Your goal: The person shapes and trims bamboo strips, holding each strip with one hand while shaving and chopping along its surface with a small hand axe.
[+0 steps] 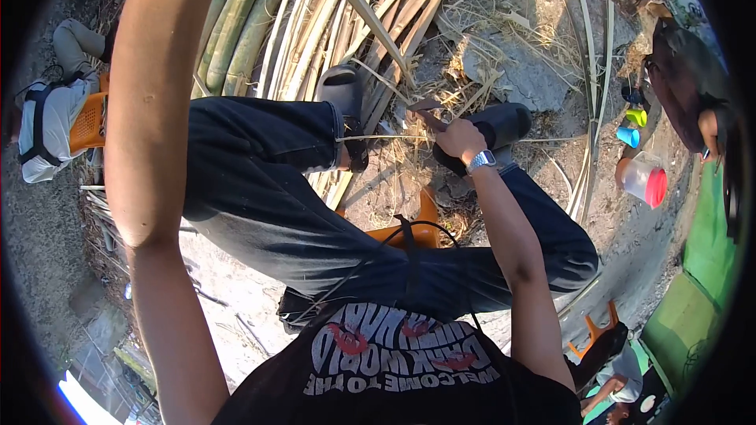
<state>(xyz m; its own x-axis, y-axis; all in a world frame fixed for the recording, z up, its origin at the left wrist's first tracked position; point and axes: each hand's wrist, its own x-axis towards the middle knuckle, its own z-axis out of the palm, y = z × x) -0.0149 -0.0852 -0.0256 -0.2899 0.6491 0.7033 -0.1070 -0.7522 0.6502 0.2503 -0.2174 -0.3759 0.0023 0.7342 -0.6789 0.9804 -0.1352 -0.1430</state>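
Note:
My right hand (461,140), with a watch at the wrist, is closed around a knife (426,113) low between my feet. Its dark blade points up and to the left. A long pale bamboo strip (366,16) slants from the top edge down to the blade's tip; whether they touch I cannot tell. My left arm (153,126) reaches up past the top of the view, so its hand is hidden. Another thin strip (378,138) lies crosswise behind my right hand. Dark slip-on shoes (341,94) are on my feet.
Green bamboo poles (240,24) and split strips (303,39) lie ahead. Shavings cover the ground near a flat stone (520,71). A blue cup (628,137) and a red-lidded container (646,181) stand at right. Other people sit left (59,122), right (681,79) and lower right (622,378).

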